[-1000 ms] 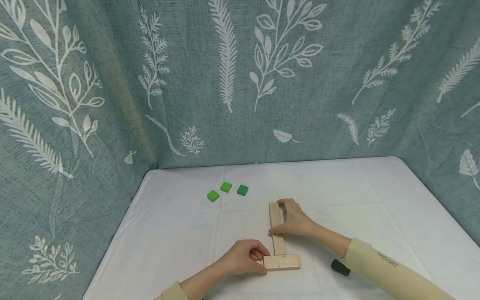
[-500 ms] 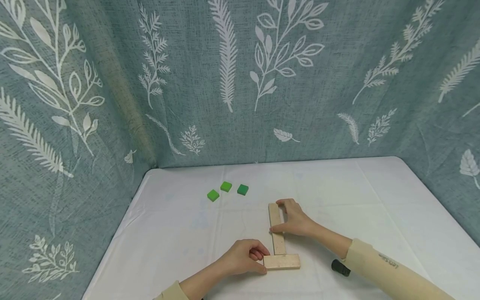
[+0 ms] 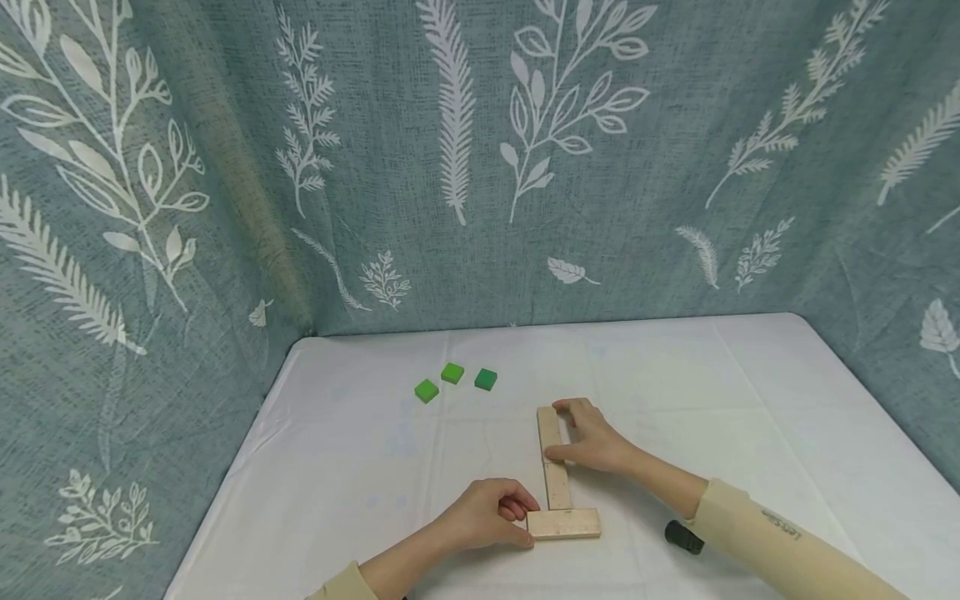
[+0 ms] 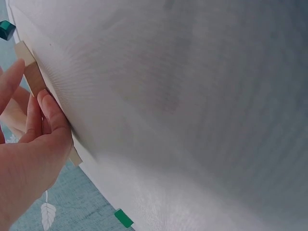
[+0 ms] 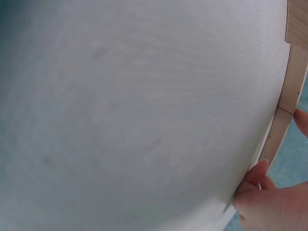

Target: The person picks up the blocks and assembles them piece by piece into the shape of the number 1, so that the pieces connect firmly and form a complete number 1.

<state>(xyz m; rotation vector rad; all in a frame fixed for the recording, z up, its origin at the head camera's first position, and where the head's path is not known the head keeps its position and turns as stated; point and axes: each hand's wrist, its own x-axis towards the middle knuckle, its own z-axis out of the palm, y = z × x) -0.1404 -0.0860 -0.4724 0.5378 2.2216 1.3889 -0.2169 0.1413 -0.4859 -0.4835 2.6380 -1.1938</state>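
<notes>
The left hand (image 3: 487, 515) pinches the left end of a crosswise wooden block (image 3: 564, 524), its thumb at the near corner and its forefinger at the far one, so the gap between them is only as wide as that block; the other fingers curl inward. This block lies flat just to the right of the left hand and closer to the person than the right hand.

From its far side a straight strip of two more wooden blocks runs away, making an upside-down T as the person sees it. The near strip block (image 3: 557, 487) lies between the two hands and meets the crosswise block. The far strip block (image 3: 549, 423) lies along the left side of the right hand (image 3: 594, 438), which grips it with thumb and fingers spread moderately apart: the thumb rests near the seam joining the two, the fingertips at the far end.

Beyond the left hand and to the left of the right one, three small green square blocks sit apart from each other: two light green blocks (image 3: 452, 372) and one dark green block (image 3: 486, 380). A black cylindrical object (image 3: 683, 537) lies to the right of both hands, beside the beige right sleeve (image 3: 780, 533). Everything rests on a white tablecloth (image 3: 750, 467), with a leaf-patterned blue-green curtain (image 3: 480, 275) behind.
</notes>
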